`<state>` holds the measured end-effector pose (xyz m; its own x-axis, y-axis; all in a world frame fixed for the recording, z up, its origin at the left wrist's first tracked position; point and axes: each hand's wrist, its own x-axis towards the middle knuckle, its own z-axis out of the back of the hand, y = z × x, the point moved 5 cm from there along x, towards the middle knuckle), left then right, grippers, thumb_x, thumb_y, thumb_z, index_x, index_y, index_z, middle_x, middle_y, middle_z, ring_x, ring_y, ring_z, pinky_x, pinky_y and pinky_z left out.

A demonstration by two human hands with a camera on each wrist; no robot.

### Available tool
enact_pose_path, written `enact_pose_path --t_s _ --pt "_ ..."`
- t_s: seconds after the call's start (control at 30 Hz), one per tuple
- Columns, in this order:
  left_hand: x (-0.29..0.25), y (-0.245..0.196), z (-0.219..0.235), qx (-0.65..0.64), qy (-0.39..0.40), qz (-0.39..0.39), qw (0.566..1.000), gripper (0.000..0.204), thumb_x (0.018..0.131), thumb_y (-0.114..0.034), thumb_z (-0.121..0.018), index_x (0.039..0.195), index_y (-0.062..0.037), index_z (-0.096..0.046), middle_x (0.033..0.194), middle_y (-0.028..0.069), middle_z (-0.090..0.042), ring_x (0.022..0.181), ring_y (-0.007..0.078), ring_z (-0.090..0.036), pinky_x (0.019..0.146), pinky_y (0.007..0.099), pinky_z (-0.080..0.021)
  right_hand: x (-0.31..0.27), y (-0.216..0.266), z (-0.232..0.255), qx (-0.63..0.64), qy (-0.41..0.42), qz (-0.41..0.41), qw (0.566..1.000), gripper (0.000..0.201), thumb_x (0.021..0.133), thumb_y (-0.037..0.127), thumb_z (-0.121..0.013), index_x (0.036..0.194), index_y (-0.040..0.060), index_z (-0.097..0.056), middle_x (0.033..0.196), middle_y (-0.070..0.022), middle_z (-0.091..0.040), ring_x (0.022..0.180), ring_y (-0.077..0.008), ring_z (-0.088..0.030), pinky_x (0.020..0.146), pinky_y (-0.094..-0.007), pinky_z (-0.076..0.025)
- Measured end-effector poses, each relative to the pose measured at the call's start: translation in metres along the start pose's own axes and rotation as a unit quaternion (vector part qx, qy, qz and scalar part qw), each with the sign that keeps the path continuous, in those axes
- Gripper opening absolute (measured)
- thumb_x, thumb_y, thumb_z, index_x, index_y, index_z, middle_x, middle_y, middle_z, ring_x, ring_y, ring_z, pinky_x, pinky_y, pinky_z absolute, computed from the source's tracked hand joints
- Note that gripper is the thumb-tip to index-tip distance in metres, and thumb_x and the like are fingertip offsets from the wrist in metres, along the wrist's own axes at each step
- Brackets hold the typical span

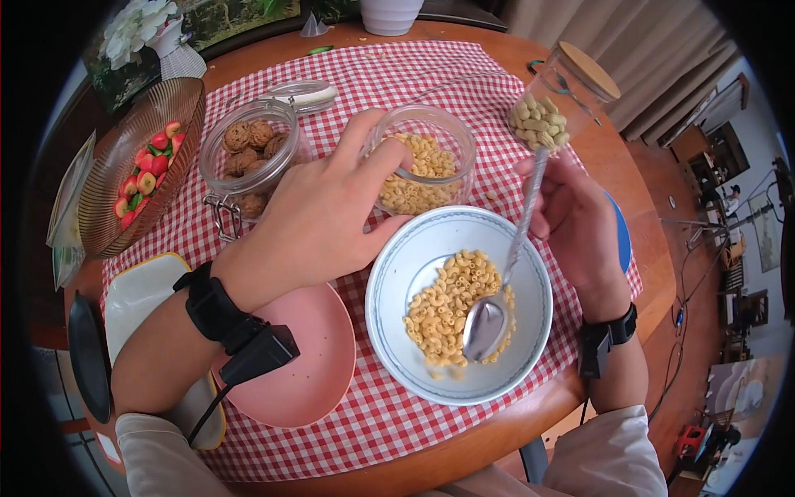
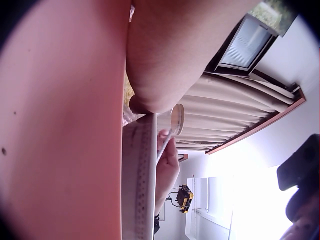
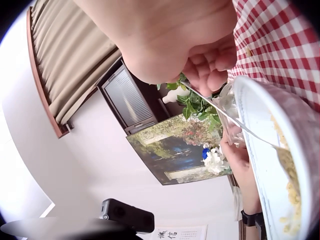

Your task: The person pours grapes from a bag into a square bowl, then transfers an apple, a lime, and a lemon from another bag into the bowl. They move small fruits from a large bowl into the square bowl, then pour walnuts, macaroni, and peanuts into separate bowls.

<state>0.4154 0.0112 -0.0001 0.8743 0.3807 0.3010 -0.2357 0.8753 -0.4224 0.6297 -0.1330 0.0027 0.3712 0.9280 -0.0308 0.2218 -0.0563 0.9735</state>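
My left hand (image 1: 319, 207) grips the clear jar (image 1: 465, 157) of macaroni, with fingers at its rim and the thumb low beside the bowl. Just in front and to the right stands a white bowl (image 1: 399, 286) with a blue pattern, holding loose macaroni (image 1: 439, 311). The metal spoon (image 1: 485, 327) rests its head on that macaroni. My right hand (image 1: 580, 228) holds the spoon's twisted handle above the bowl's right side. In the right wrist view, curled fingers (image 3: 212, 67) are at the handle's end. The left wrist view hides the left fingertips behind the hand.
A pink plate (image 1: 286, 373) overlaps a white tray (image 1: 137, 286) at left. Behind stand a walnut jar (image 1: 294, 153), a ribbed bowl (image 1: 99, 195) of red and green pieces, and a wooden-lidded jar (image 1: 538, 124) of pale nuts. A blue item (image 1: 617, 232) lies right of the right hand.
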Motion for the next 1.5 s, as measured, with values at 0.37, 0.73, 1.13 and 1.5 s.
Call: enact_pose_path --t_s 0.37,0.73,1.13,1.5 --pt "-0.001 -0.001 0.000 0.000 -0.012 -0.010 1.000 0.050 0.084 -0.027 -0.082 0.124 -0.0128 -0.054 0.158 0.0208 -0.039 0.090 0.0376 -0.070 0.080 0.0460 -0.055 0.007 -0.014 -0.010 -0.514 0.045 0.112 0.849 0.017 0.092 0.002 -0.071 0.109 -0.0022 -0.071 0.107 -0.0133 -0.067 0.093 -0.0253 -0.069 0.080 -0.0347 -0.056" --pt "0.000 -0.001 0.001 -0.005 -0.009 -0.006 1.000 0.048 0.084 -0.025 -0.082 0.123 -0.0137 -0.055 0.158 0.0207 -0.040 0.091 0.0375 -0.071 0.081 0.0457 -0.056 -0.005 0.007 -0.001 -0.135 0.043 0.135 0.981 0.019 0.105 0.017 -0.065 0.108 -0.0008 -0.072 0.094 -0.0088 -0.077 0.073 -0.0091 -0.067 0.064 -0.0230 -0.051" --pt "0.000 -0.001 0.000 0.005 -0.016 -0.010 1.000 0.048 0.084 -0.024 -0.081 0.123 -0.0129 -0.055 0.158 0.0198 -0.040 0.093 0.0381 -0.071 0.081 0.0462 -0.056 -0.001 -0.024 -0.018 -0.032 -0.046 -0.064 0.996 0.029 0.108 0.025 -0.060 0.120 0.0006 -0.069 0.098 -0.0037 -0.071 0.078 -0.0080 -0.063 0.065 -0.0212 -0.048" --pt "0.000 -0.001 0.000 0.000 -0.005 -0.007 1.000 0.048 0.085 -0.025 -0.081 0.123 -0.0132 -0.055 0.159 0.0213 -0.038 0.091 0.0371 -0.071 0.079 0.0450 -0.056 -0.001 0.003 0.002 -0.060 0.028 0.076 0.995 0.039 0.110 0.035 -0.049 0.089 0.0040 -0.062 0.063 0.0035 -0.045 0.057 -0.0069 -0.035 0.053 -0.0243 -0.028"
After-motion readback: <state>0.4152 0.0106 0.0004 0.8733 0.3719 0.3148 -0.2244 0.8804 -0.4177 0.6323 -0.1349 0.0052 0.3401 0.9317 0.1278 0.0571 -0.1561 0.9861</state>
